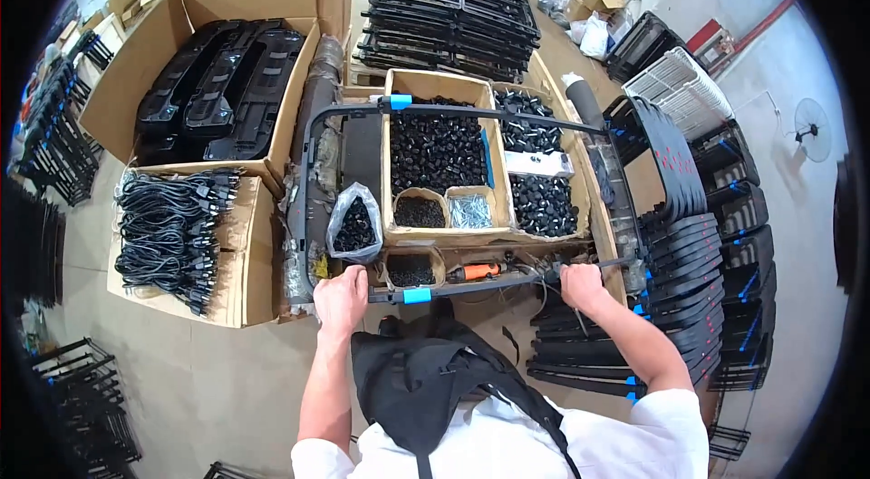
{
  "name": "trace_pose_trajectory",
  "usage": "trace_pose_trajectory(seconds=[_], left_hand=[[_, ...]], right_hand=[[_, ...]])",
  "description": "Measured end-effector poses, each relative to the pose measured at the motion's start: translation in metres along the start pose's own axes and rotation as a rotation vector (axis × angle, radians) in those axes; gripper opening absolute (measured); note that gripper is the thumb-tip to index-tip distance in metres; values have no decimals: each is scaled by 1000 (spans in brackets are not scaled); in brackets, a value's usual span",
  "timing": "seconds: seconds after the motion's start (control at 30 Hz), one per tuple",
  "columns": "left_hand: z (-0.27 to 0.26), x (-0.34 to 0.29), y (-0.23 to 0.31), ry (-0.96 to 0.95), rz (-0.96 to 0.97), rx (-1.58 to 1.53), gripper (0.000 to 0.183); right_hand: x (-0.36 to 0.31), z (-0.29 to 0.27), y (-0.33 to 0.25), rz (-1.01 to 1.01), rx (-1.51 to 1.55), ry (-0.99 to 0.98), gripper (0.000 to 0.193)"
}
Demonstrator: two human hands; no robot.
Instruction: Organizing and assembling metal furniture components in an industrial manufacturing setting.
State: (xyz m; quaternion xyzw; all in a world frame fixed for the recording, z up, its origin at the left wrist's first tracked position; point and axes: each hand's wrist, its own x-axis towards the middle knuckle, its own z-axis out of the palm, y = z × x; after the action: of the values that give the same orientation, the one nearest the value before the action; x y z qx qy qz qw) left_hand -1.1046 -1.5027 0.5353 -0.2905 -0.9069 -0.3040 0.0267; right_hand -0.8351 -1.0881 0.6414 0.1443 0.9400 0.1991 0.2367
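Note:
A black rectangular metal frame (pixel 489 287) with rounded corners lies across the workbench, around the boxes of small parts. Bright blue tape pieces (pixel 417 296) wrap its near and far bars. My left hand (pixel 342 299) is closed round the near bar by the left corner. Toward the right end of that bar, my right hand (pixel 582 287) is closed as well; its fingers are partly hidden. Between my hands, just behind the bar, lies an orange and black handheld tool (pixel 476 271). A small box of tiny dark screws (pixel 410 270) sits to its left.
Cardboard boxes hold black knobs (pixel 439 148), silver screws (pixel 469 211) and black-headed bolts (pixel 544 205). A plastic bag (pixel 355 225) holds black parts. Bundled black cables (pixel 177 234) and a carton of black panels (pixel 222 89) stand left. Frames (pixel 449 8) are stacked behind; black panels (pixel 680 270) are stacked right.

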Motion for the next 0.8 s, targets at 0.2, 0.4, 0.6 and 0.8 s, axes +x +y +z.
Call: trace_pose_trajectory(seconds=[0.2,0.4,0.6,0.8], left_hand=[[3,0,4,-82,-33,37,19],[2,0,3,-66,-33,42,19],[1,-1,1,-70,-15,14,20],[-5,6,3,-89,-32,11,20]], right_hand=[[-2,-3,2,-5,-41,-315,12],[-7,9,-5,43,46,-111,13],[-2,0,-11,-20,62,-28,9],[9,9,-10,15,48,-162,9]])
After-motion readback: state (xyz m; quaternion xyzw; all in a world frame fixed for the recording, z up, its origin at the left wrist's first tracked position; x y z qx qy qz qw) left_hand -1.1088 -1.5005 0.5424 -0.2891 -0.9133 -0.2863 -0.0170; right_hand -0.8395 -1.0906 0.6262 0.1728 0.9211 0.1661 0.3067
